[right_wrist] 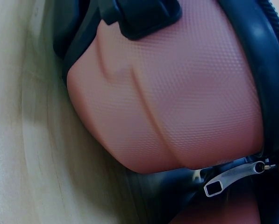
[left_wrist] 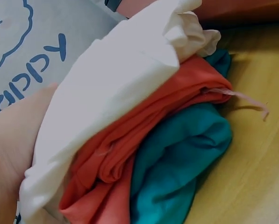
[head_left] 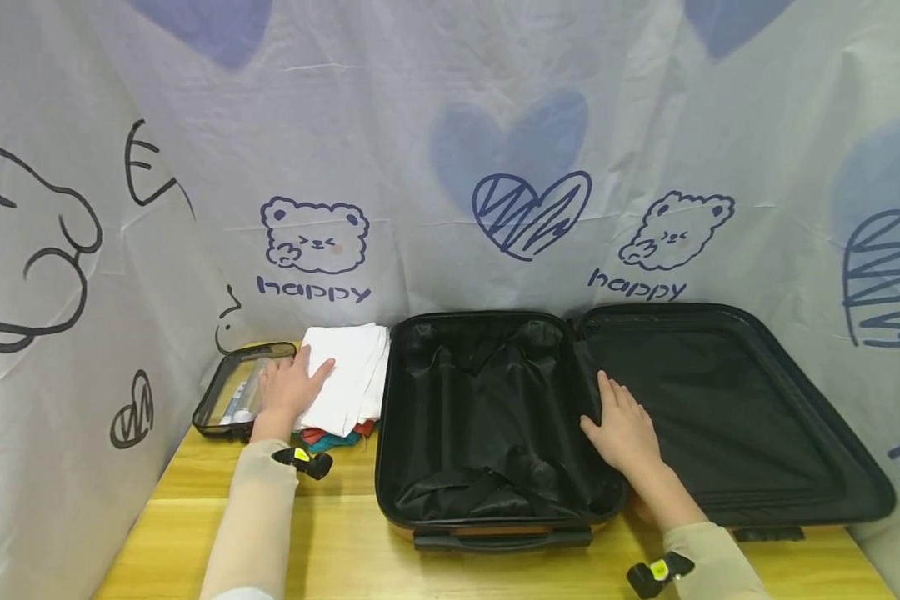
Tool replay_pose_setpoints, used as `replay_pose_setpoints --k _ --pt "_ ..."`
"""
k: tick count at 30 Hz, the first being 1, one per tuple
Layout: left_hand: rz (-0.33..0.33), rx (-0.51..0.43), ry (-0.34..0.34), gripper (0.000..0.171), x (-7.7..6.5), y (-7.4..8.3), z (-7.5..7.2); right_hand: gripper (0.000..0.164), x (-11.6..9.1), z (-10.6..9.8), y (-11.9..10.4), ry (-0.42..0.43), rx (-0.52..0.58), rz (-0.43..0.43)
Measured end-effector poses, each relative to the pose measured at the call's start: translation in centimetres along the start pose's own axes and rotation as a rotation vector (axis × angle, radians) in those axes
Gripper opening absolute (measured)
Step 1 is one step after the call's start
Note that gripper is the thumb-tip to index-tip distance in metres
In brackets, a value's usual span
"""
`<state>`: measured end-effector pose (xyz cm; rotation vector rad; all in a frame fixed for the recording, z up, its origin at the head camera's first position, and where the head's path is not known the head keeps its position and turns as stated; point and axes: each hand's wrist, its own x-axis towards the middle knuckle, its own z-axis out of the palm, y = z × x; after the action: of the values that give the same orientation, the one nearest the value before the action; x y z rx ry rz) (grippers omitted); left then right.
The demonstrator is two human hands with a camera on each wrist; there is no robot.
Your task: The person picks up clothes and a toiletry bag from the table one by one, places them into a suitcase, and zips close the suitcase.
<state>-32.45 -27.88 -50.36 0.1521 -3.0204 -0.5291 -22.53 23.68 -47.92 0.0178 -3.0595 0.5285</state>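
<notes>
My left hand (head_left: 287, 387) rests at the left edge of a stack of folded clothes, fingers spread and thumb on the white one (head_left: 345, 371) on top. In the left wrist view, red cloth (left_wrist: 176, 95) and teal cloth (left_wrist: 186, 144) lie beneath the white one (left_wrist: 111, 79). Right of the stack lies an opened suitcase (head_left: 487, 400) with a black lining. My right hand (head_left: 626, 425) rests at the suitcase's inner edge, where base and lid (head_left: 705, 400) meet, its fingers extended. In the right wrist view are the suitcase's pinkish-orange shell (right_wrist: 176, 93) and a metal zipper pull (right_wrist: 232, 177).
A clear, black-edged pouch (head_left: 213, 396) holding small tubes or bottles (head_left: 236, 400) lies left of the clothes. Everything lies on a yellow wooden table (head_left: 337, 533). A printed white curtain (head_left: 420, 167) hangs behind and at the sides.
</notes>
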Motion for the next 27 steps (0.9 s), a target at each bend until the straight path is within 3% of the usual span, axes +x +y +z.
replay_pose_setpoints --k 4,9,16,24,27 --pt "0.001 -0.003 -0.027 0.091 0.1 0.0 0.0 0.081 0.1 0.1 0.1 -0.005 0.005 -0.001" --pt "-0.009 -0.033 -0.013 0.088 0.2 0.0 0.1 0.081 0.1 0.2 0.2 -0.009 0.011 0.001" --pt "-0.028 -0.203 -0.028 0.086 0.6 0.1 0.1 0.081 0.1 0.3 0.2 -0.011 0.02 0.003" --pt "0.05 -0.374 -0.039 0.08 1.1 0.3 -0.8 0.082 0.0 0.0 0.2 -0.019 0.037 0.002" --pt "0.059 -0.394 -0.044 0.076 1.0 0.7 -1.3 0.082 0.0 0.0 0.1 -0.021 0.043 0.003"
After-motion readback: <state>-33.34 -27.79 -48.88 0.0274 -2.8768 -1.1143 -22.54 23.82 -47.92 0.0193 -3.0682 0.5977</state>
